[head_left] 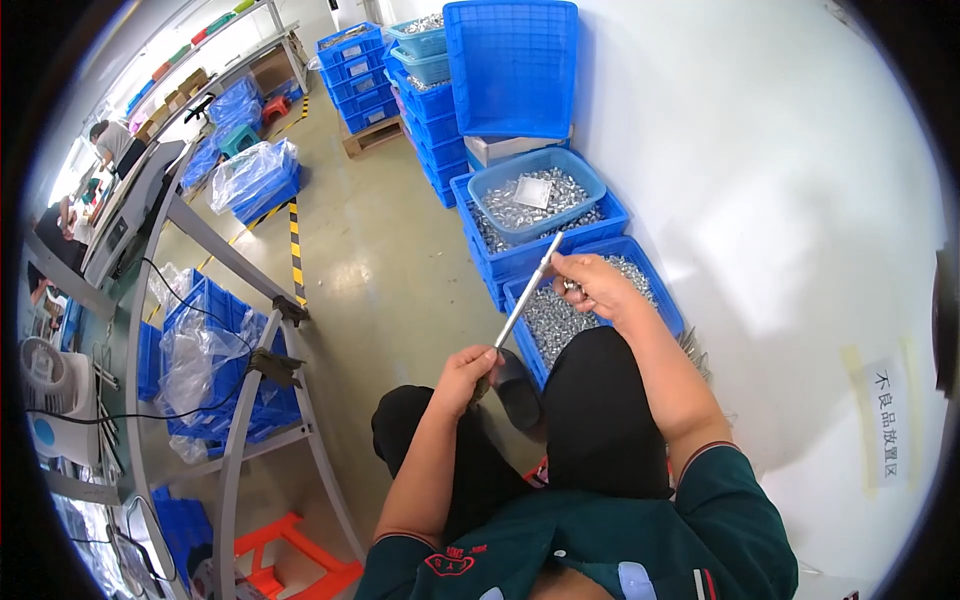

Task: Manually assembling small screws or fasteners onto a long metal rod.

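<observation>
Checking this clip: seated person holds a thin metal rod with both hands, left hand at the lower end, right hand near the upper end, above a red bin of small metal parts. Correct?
Not quite. The head view shows the bin of small metal parts is blue, not red. The rest holds: the left hand grips the lower end of the thin metal rod and the right hand is near its upper end.
</observation>
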